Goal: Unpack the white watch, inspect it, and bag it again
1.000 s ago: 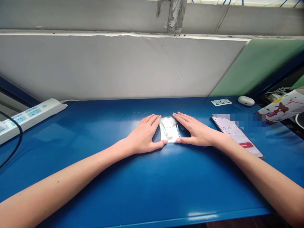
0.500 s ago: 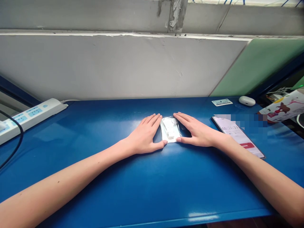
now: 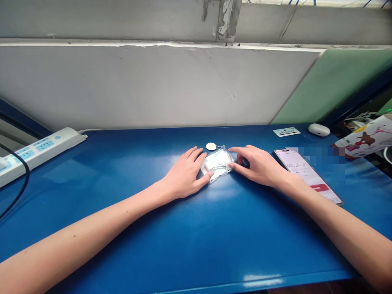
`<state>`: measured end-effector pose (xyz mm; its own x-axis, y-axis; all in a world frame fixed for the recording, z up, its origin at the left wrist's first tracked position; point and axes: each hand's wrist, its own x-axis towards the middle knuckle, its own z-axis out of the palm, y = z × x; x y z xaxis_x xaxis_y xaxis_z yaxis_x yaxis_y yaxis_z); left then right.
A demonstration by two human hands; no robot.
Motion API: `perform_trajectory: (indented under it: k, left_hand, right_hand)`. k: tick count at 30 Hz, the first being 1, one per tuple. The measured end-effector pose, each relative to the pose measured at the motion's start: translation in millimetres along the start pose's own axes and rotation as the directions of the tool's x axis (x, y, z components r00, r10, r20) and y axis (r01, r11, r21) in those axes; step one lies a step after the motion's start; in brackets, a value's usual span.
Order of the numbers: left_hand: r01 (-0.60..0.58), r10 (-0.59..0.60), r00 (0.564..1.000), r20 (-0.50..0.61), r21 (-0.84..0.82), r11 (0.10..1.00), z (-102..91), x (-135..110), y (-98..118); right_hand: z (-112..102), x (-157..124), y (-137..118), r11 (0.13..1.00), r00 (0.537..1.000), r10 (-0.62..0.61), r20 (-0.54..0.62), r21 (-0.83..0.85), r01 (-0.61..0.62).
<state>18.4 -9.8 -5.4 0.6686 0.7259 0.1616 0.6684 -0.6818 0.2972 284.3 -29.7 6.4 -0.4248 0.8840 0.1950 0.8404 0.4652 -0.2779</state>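
A small clear plastic packet (image 3: 218, 164) with white contents lies tilted on the blue table (image 3: 196, 237). My left hand (image 3: 185, 173) rests against its left edge, thumb under the near corner, fingers on the packet. My right hand (image 3: 259, 165) pinches the packet's right edge with curled fingers. A small round beige disc (image 3: 211, 146) on a thin chain lies just beyond the packet.
A phone (image 3: 308, 174) showing a timer lies right of my right hand. Behind it are a white label card (image 3: 286, 131) and a white earbud case (image 3: 319, 130). A power strip (image 3: 33, 151) with a black cable sits at far left. A printed bag (image 3: 364, 141) is at right.
The packet has been turned and tilted from lying straight. My right hand's fingers have curled from flat into a pinch on its edge. The round disc has come into view beyond it.
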Motion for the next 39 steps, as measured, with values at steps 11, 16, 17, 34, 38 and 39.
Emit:
perform_trajectory:
  k: [11,16,17,34,38,39]
  left_hand:
    - [-0.017,0.012,0.997,0.072,0.072,0.997,-0.3,1.0,-1.5]
    - [-0.044,0.034,0.994,0.103,0.097,0.994,-7.3,4.3,-4.7]
    - [-0.062,0.052,0.993,0.105,0.099,0.993,-9.5,5.1,-6.6]
    - [-0.137,0.135,0.99,0.043,0.035,0.99,-12.2,6.5,-19.9]
    - [-0.136,0.134,0.99,0.045,0.036,0.99,-12.4,6.4,-19.8]
    - [-0.136,0.134,0.99,0.045,0.035,0.99,-12.3,6.5,-19.8]
  right_hand:
    - [-3.8,-3.1,4.5,0.997,0.996,-0.058,0.06,0.051,0.055]
    - [-2.6,-5.3,9.7,0.997,0.989,-0.055,0.136,0.052,0.049]
    - [-2.6,-5.4,10.2,0.998,0.989,-0.049,0.141,0.055,0.042]
    - [-7.4,-3.8,16.7,0.996,0.985,-0.075,0.158,0.06,0.066]
    - [-6.6,-3.9,15.9,0.996,0.986,-0.076,0.149,0.061,0.068]
    - [-6.4,-3.8,16.0,0.996,0.986,-0.076,0.148,0.059,0.068]
